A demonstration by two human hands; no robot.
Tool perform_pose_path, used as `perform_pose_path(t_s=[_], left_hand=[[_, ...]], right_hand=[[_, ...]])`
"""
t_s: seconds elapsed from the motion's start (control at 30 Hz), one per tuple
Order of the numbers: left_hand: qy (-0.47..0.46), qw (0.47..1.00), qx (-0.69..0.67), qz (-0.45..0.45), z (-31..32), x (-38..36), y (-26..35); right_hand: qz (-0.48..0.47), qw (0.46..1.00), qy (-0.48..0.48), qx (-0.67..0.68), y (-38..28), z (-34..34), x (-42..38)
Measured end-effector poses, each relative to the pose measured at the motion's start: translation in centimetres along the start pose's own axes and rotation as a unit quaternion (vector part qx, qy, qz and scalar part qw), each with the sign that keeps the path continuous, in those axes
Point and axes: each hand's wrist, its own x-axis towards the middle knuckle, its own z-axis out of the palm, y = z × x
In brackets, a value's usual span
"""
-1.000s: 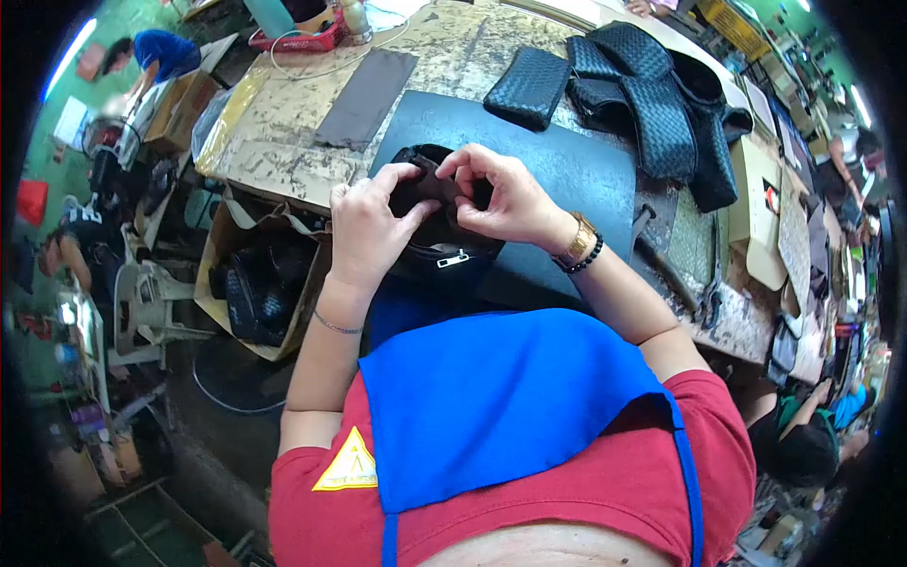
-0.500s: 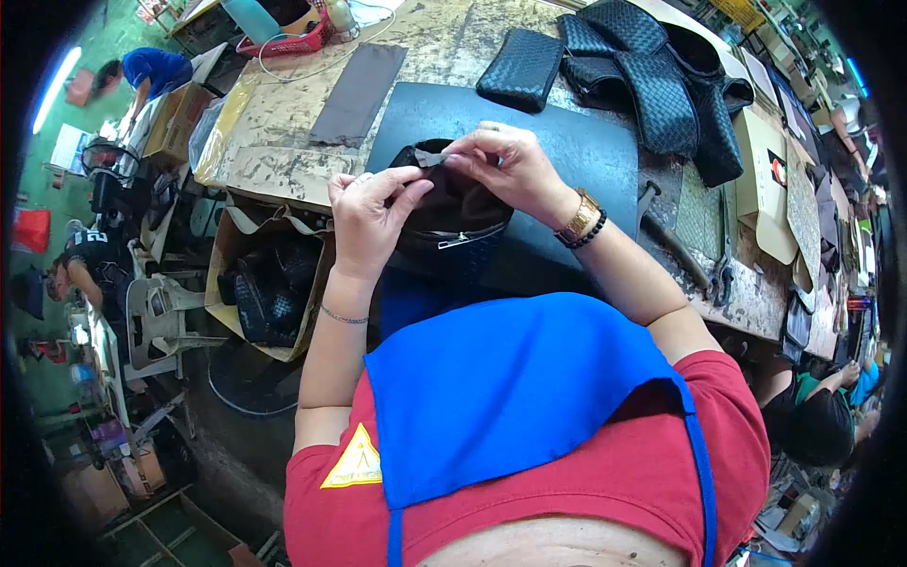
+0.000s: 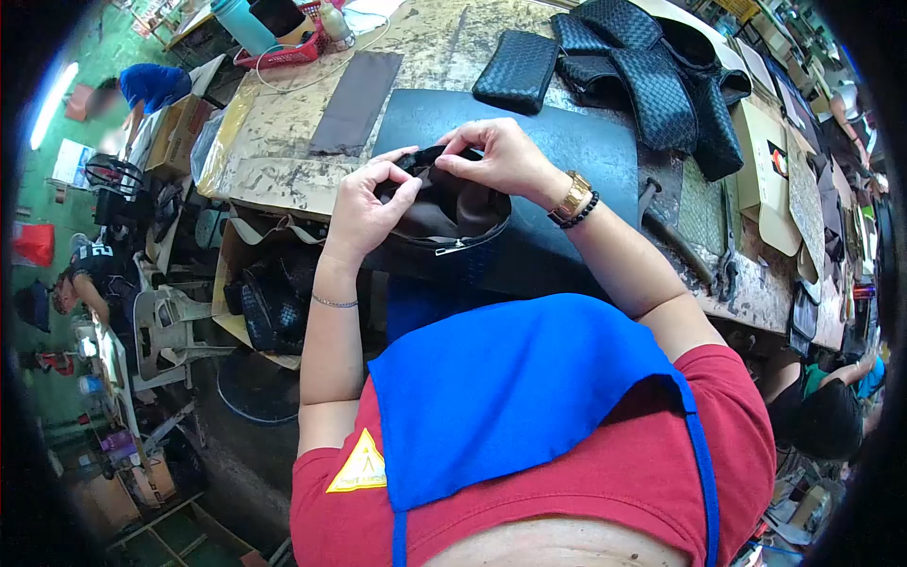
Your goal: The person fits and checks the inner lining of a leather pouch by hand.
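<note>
A dark bag (image 3: 463, 203) with a zipper lies open at the near edge of a dark board (image 3: 586, 175), its brown lining showing. My left hand (image 3: 368, 203) pinches the bag's rim on the left side. At the far rim, my right hand (image 3: 501, 161) has its fingers closed on the edge, close to the left fingertips. The metal zipper pull (image 3: 453, 248) hangs at the near side of the opening.
Woven black pieces (image 3: 652, 85) and a flat woven pouch (image 3: 517, 71) lie behind the board. A brown strip (image 3: 356, 102), a red basket (image 3: 288, 55) and a hammer (image 3: 675, 236) are on the table. Below its left edge stands a box of woven items (image 3: 269, 302).
The small grey piece between my fingertips no longer shows. Both hands have shifted at the rim, and the bag's mouth is wider open with more lining visible.
</note>
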Motion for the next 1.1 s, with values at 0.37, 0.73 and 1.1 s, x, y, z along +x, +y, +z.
perform_pose_path(t_s=[0.37, 0.73, 1.1], left_hand=[[0.014, 0.983, 0.147, 0.113, 0.2, -0.1, 0.7], [0.093, 0.992, 0.023, -0.086, 0.7, 0.3, -0.6], [0.062, 0.998, 0.033, -0.004, 0.7, 1.3, 0.5]], right_hand=[[0.005, 1.0, 0.011, 0.028, 1.2, 0.3, 0.0], [0.026, 0.999, 0.031, -0.027, 0.0, 0.7, -0.3], [-0.012, 0.998, 0.042, -0.056, -1.0, 0.5, -0.4]])
